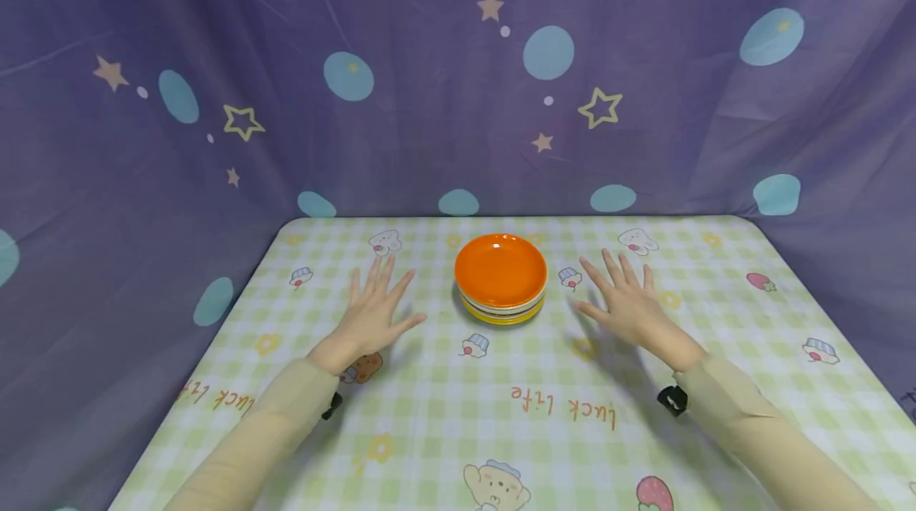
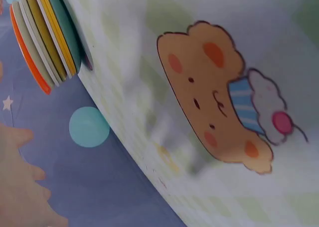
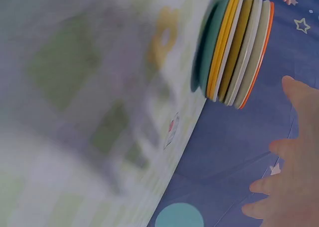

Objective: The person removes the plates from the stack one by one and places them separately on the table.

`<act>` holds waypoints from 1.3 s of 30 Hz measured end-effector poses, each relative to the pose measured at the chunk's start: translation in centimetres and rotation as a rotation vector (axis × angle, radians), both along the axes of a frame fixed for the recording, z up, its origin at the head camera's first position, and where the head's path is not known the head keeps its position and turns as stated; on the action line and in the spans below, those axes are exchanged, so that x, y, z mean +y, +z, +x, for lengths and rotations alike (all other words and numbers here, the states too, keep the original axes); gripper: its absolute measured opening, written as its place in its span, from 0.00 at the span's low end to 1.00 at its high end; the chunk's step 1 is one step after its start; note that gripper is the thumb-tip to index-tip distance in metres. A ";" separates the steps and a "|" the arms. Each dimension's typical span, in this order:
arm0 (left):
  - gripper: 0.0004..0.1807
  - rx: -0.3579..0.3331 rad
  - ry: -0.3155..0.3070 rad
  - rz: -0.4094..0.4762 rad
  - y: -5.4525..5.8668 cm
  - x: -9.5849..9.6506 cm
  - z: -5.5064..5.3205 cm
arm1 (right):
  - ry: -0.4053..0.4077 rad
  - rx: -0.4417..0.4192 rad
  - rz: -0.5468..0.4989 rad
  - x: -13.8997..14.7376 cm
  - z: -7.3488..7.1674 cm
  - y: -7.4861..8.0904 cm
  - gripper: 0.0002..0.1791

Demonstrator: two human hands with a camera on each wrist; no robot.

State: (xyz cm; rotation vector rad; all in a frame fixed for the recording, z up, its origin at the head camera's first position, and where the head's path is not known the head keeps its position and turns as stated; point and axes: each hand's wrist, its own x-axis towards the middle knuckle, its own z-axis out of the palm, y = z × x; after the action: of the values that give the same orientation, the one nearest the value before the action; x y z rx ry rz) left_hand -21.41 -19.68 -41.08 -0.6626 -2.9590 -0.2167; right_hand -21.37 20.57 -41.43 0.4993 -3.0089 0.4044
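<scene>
A stack of several plates (image 1: 501,271) stands on the table, an orange one on top with white and yellow rims beneath. Seen from the side in the left wrist view, the stacked plates (image 2: 47,35) show olive, yellow and teal edges too; the right wrist view has the same pile (image 3: 237,50). To the left of the stack my left hand (image 1: 374,312) hovers with fingers spread, touching nothing. On the other side my right hand (image 1: 630,306) is likewise spread above the cloth, apart from the plates.
A green-and-white checked tablecloth (image 1: 429,431) with printed bears, cupcakes and flowers covers the table. Behind and at the sides hangs a purple curtain (image 1: 429,137) with stars and blue dots. Black straps (image 1: 673,400) sit at the wrists.
</scene>
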 end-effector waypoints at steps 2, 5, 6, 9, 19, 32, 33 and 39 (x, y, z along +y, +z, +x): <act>0.41 0.002 -0.010 0.010 0.0 0.4 -0.3 | 0.004 -0.008 -0.012 -0.5 -0.4 0.1 0.40; 0.40 0.001 -0.020 0.033 0.1 1.1 -0.8 | 0.013 -0.020 -0.032 -1.2 -1.0 0.3 0.40; 0.40 -0.001 -0.023 0.041 0.1 1.3 -0.9 | 0.017 -0.024 -0.041 -1.5 -1.2 0.4 0.40; 0.39 0.001 -0.019 0.062 0.0 1.9 -1.3 | 0.029 -0.035 -0.073 -2.3 -1.6 0.7 0.40; 0.34 -0.012 -0.009 0.130 -0.5 3.8 -2.4 | 0.067 -0.036 -0.153 -4.7 -2.9 0.7 0.39; 0.34 -0.083 0.011 0.275 -1.5 6.4 -3.0 | 0.065 -0.111 -0.387 -6.1 -3.8 -0.3 0.34; 0.34 -0.095 0.013 0.286 -1.5 6.5 -3.1 | 0.063 -0.119 -0.410 -6.1 -3.9 -0.4 0.34; 0.35 -0.184 0.041 0.376 -1.6 7.4 -3.2 | 0.019 -0.128 -0.526 -6.4 -4.0 -0.8 0.31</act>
State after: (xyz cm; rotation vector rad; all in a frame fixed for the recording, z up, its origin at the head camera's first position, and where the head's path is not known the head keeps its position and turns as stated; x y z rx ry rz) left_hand -24.63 -12.30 -42.71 -0.5555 -2.9680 -0.8459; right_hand -25.40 14.19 -42.22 0.4642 -2.8349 1.2200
